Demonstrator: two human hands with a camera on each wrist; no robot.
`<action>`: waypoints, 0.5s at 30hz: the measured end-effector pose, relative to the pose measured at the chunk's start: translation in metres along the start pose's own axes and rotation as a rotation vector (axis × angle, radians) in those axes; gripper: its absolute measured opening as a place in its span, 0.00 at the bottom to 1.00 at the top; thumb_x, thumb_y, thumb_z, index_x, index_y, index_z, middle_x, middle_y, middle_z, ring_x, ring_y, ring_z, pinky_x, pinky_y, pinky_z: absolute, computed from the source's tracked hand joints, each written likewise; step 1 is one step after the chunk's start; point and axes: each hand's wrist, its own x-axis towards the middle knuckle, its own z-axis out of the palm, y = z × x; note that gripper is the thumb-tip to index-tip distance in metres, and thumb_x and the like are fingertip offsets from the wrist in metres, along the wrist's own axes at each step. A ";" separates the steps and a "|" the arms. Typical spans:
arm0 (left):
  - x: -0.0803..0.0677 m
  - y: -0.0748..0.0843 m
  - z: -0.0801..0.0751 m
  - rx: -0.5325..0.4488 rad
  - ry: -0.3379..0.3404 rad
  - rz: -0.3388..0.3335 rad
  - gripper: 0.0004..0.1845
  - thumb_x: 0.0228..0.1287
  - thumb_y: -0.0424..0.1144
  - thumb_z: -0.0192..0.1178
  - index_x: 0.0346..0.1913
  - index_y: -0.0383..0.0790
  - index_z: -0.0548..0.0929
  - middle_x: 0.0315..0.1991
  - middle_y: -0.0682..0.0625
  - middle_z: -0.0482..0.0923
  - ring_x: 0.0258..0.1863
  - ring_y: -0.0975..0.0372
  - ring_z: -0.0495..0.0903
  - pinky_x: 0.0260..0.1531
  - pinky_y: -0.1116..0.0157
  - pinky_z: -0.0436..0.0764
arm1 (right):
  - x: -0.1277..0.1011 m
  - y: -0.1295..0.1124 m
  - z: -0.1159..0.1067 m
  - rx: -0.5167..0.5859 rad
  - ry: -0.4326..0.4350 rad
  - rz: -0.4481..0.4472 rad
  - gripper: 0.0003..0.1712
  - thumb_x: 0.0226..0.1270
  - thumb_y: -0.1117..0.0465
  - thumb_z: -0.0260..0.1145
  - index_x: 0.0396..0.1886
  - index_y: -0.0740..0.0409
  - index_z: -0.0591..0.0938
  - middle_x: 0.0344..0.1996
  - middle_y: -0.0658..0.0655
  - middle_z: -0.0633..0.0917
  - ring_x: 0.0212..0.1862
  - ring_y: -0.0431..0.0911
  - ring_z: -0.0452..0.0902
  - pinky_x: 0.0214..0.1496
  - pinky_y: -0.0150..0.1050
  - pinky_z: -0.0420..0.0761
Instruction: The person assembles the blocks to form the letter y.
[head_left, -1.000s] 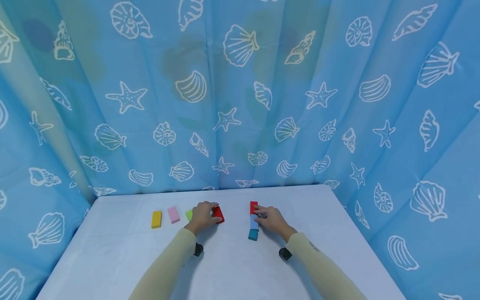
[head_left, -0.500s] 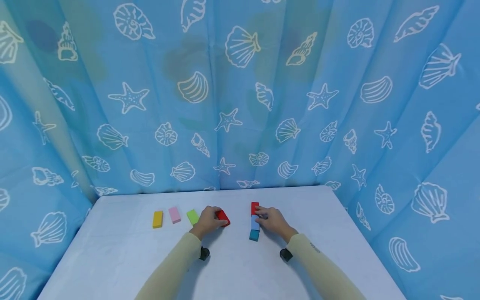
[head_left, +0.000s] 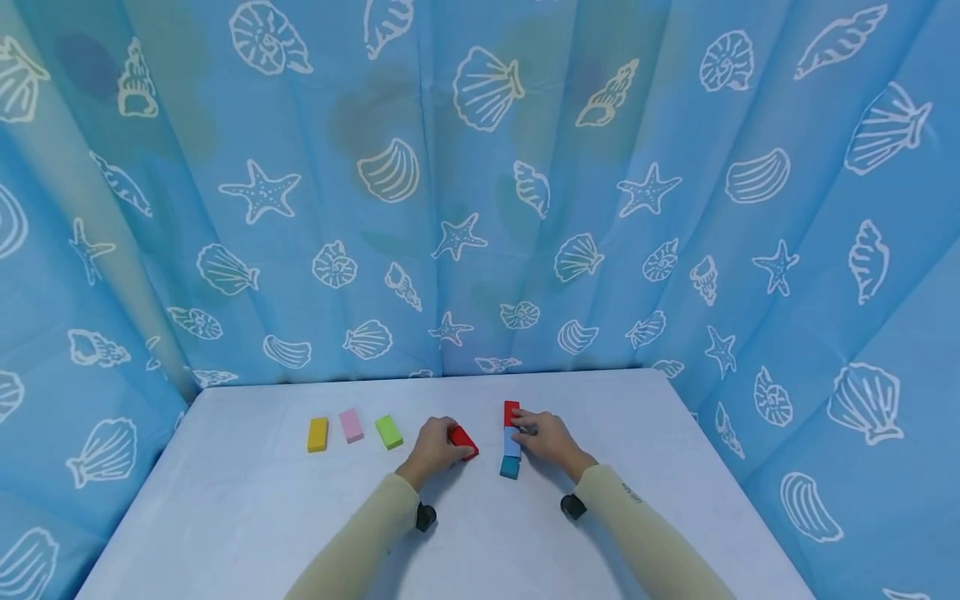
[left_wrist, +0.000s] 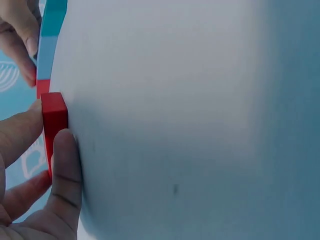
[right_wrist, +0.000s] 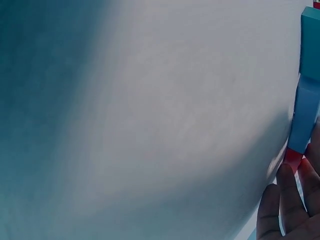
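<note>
My left hand (head_left: 444, 444) pinches a red block (head_left: 466, 442) between thumb and fingers on the white table (head_left: 240, 508). In the left wrist view the thumb (left_wrist: 65, 170) and a finger flank that red block (left_wrist: 54, 120). Just to its right lies a row of three blocks: red (head_left: 511, 412), light blue (head_left: 512, 442) and teal (head_left: 509, 467). My right hand (head_left: 534, 430) rests its fingertips against the right side of this row. The right wrist view shows the teal block (right_wrist: 311, 42), the light blue block (right_wrist: 304, 120) and my fingers (right_wrist: 287, 200) beside the red end.
A yellow block (head_left: 317, 434), a pink block (head_left: 351, 425) and a green block (head_left: 388, 432) lie in a line to the left. A blue shell-print curtain (head_left: 480, 208) closes in the table at the back and both sides.
My left hand has slid the red block to the right, toward the row, uncovering the green block. The right hand has stayed at the row.
</note>
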 end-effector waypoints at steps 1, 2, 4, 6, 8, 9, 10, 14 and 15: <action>-0.001 0.001 0.001 -0.008 0.001 -0.001 0.32 0.44 0.41 0.73 0.54 0.39 0.73 0.47 0.45 0.72 0.47 0.55 0.70 0.38 0.58 0.81 | 0.000 0.000 0.000 0.001 0.002 -0.002 0.23 0.59 0.53 0.66 0.56 0.45 0.78 0.61 0.49 0.75 0.66 0.52 0.64 0.61 0.51 0.70; -0.002 0.001 0.003 -0.014 0.004 0.000 0.32 0.44 0.41 0.73 0.54 0.39 0.73 0.48 0.45 0.72 0.48 0.55 0.70 0.38 0.58 0.81 | 0.000 0.000 0.001 0.002 0.004 -0.002 0.23 0.59 0.53 0.66 0.56 0.45 0.78 0.61 0.49 0.75 0.66 0.52 0.64 0.61 0.51 0.70; -0.003 0.002 0.005 -0.023 0.013 -0.001 0.33 0.43 0.40 0.73 0.56 0.39 0.73 0.49 0.44 0.72 0.49 0.54 0.70 0.38 0.58 0.81 | -0.001 0.000 0.001 0.003 0.006 -0.006 0.23 0.59 0.54 0.66 0.56 0.45 0.78 0.61 0.49 0.74 0.66 0.52 0.64 0.61 0.51 0.70; -0.004 0.003 0.007 -0.037 0.022 -0.006 0.33 0.43 0.39 0.73 0.56 0.39 0.74 0.50 0.44 0.72 0.49 0.54 0.70 0.38 0.57 0.81 | -0.001 0.000 0.002 0.002 0.004 -0.006 0.23 0.59 0.54 0.66 0.56 0.45 0.78 0.61 0.49 0.74 0.66 0.52 0.64 0.61 0.51 0.70; -0.005 0.003 0.009 -0.053 0.023 -0.014 0.33 0.44 0.38 0.72 0.57 0.38 0.74 0.49 0.44 0.73 0.48 0.55 0.71 0.39 0.58 0.81 | -0.002 0.000 0.002 -0.003 0.000 -0.007 0.23 0.59 0.54 0.66 0.56 0.45 0.78 0.61 0.49 0.74 0.66 0.52 0.64 0.61 0.50 0.70; -0.005 0.003 0.010 -0.065 0.021 -0.021 0.32 0.45 0.38 0.72 0.57 0.38 0.74 0.49 0.44 0.73 0.47 0.55 0.71 0.39 0.59 0.81 | -0.002 0.000 0.002 -0.009 -0.002 -0.010 0.23 0.59 0.54 0.66 0.56 0.45 0.78 0.61 0.48 0.74 0.66 0.52 0.64 0.61 0.50 0.70; -0.006 0.002 0.010 -0.077 0.019 -0.027 0.32 0.45 0.37 0.72 0.57 0.38 0.74 0.49 0.44 0.73 0.46 0.55 0.71 0.38 0.59 0.81 | -0.002 0.000 0.002 -0.014 -0.002 -0.018 0.23 0.59 0.54 0.66 0.56 0.46 0.78 0.61 0.49 0.74 0.66 0.52 0.65 0.61 0.50 0.71; -0.006 0.000 0.012 -0.160 0.010 -0.049 0.30 0.48 0.37 0.70 0.58 0.39 0.74 0.48 0.44 0.75 0.42 0.57 0.73 0.36 0.62 0.81 | -0.002 0.000 0.002 -0.028 0.008 -0.026 0.23 0.59 0.54 0.66 0.56 0.47 0.78 0.60 0.49 0.75 0.66 0.51 0.65 0.61 0.50 0.70; -0.006 0.000 0.013 -0.179 0.011 -0.049 0.30 0.49 0.37 0.69 0.57 0.39 0.74 0.48 0.44 0.75 0.41 0.57 0.73 0.36 0.63 0.81 | -0.001 0.000 0.002 -0.029 0.011 -0.026 0.23 0.59 0.54 0.66 0.56 0.46 0.78 0.60 0.49 0.75 0.66 0.51 0.65 0.61 0.50 0.70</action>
